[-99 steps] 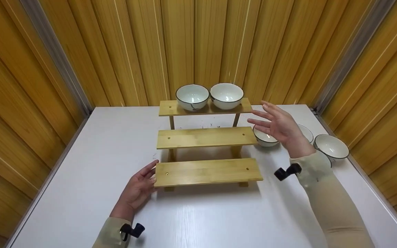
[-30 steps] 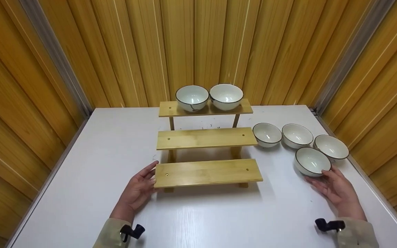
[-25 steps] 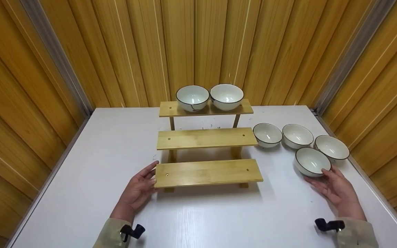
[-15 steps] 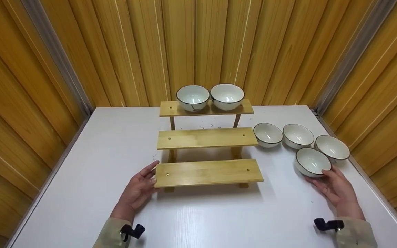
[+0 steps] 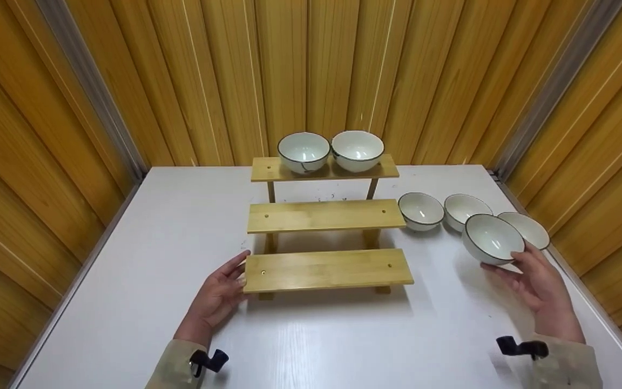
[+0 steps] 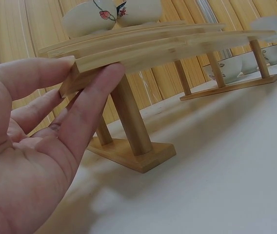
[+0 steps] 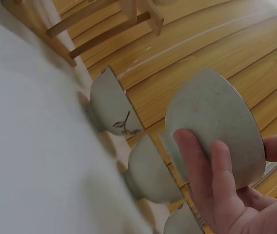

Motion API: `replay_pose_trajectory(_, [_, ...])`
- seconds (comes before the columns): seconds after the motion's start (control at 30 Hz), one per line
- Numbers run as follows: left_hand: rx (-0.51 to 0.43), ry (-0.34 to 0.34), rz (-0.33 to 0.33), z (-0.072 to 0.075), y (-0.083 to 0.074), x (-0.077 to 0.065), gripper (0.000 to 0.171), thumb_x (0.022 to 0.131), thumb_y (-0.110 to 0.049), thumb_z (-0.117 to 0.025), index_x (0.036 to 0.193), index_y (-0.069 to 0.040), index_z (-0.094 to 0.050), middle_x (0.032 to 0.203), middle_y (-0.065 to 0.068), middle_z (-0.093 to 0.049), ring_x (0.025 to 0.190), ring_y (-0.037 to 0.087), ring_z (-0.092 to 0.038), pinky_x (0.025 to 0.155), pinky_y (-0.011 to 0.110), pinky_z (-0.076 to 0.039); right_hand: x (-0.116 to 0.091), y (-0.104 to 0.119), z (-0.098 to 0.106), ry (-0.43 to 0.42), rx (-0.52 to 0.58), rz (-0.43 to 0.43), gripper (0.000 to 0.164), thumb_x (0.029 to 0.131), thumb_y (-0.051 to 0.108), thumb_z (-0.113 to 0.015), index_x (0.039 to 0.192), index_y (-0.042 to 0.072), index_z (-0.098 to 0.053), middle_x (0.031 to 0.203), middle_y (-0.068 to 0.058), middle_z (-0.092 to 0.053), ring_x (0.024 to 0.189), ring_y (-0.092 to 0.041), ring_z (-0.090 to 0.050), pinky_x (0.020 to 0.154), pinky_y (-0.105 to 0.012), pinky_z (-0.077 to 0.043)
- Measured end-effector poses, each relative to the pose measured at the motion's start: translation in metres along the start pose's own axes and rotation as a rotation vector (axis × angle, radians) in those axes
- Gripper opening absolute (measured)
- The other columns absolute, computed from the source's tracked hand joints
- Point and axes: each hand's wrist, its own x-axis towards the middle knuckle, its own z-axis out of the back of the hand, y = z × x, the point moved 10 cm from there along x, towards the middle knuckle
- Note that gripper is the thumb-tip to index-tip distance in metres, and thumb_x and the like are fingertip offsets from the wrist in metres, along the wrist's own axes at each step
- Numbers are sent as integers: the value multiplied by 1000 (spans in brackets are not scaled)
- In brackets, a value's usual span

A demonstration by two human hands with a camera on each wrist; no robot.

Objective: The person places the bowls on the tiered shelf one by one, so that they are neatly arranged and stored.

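Observation:
My right hand (image 5: 542, 286) grips a white bowl (image 5: 492, 239) with a dark rim, thumb at the rim and fingers under its side. In the right wrist view this bowl (image 7: 209, 114) is held up off the table, tilted. On the left, my other hand (image 5: 213, 302) pinches the left end of the lowest board of a three-tier wooden display stand (image 5: 328, 271). The left wrist view shows fingers (image 6: 97, 92) under that board and the thumb at its end. Two white bowls, a left one (image 5: 304, 153) and a right one (image 5: 358, 151), sit side by side on the top tier.
Three more bowls stand on the white table (image 5: 127, 281) right of the stand: one (image 5: 420, 210) near the middle tier, one (image 5: 465, 210) beside it, and one (image 5: 529, 229) partly hidden behind the held bowl. Wood-look panels (image 5: 322, 81) enclose the back and sides.
My right hand came down from near the top tier to the front bowl, took hold of it and has now lifted it off the table. The left hand stays at the stand.

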Motion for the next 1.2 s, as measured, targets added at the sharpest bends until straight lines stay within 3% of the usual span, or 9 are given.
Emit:
replay_pose_trajectory(0.17, [10, 6, -2, -1, -1, 1, 71, 98, 7, -54, 162, -9, -28, 146, 4, -54, 120, 21, -66, 96, 36, -58, 10, 8, -40, 139, -23, 13, 45, 109, -1, -28, 142, 17, -53, 129, -9, -64, 106, -40, -73, 93, -44, -60])
replay_pose_trajectory(0.3, [6, -2, 4, 0, -1, 1, 71, 98, 7, -55, 162, -9, -30, 146, 4, -54, 120, 20, -65, 95, 34, -58, 19, 9, -65, 166, -76, 3, 44, 109, -2, -29, 140, 15, -55, 129, -7, -66, 105, -38, -75, 92, -41, -60])
replay_pose_trajectory(0.5, [22, -7, 2, 0, -1, 1, 70, 98, 8, -55, 162, -9, -30, 145, 4, -54, 120, 19, -66, 94, 32, -58, 39, 1, -105, 191, -191, -32, 40, 110, 2, -33, 145, 17, -46, 131, -3, -65, 107, -31, -75, 93, -40, -61])
replay_pose_trajectory(0.67, [16, -6, 1, 0, 0, 2, 72, 97, 7, -56, 162, -8, -29, 146, 5, -52, 122, 20, -64, 94, 33, -58, 57, -15, -129, 113, -280, -108, 43, 108, 5, -41, 149, 16, -37, 128, 1, -64, 103, -27, -76, 92, -38, -61])
replay_pose_trajectory(0.77, [17, -11, 6, 0, 2, 3, 73, 97, 7, -57, 162, -8, -29, 147, 5, -52, 123, 21, -64, 96, 34, -58, 67, -26, -145, 85, -338, -154, 56, 108, 7, -43, 159, 13, -25, 134, 1, -55, 103, -24, -76, 92, -37, -61])
replay_pose_trajectory(0.9, [8, -15, 11, 0, 2, 2, 73, 96, 7, -57, 162, -8, -28, 148, 6, -51, 126, 21, -63, 99, 36, -58, 80, -43, -169, 100, -413, -180, 65, 107, 9, -43, 165, 7, -13, 140, -5, -47, 100, -24, -76, 93, -37, -61])
replay_pose_trajectory(1.2, [10, -23, 5, 2, 1, 2, 71, 96, 7, -57, 161, -9, -32, 147, 6, -52, 123, 22, -64, 98, 38, -57, 110, -86, -224, 153, -419, -223, 65, 105, 7, -41, 165, 10, -16, 155, -20, -36, 96, -19, -75, 91, -35, -61])
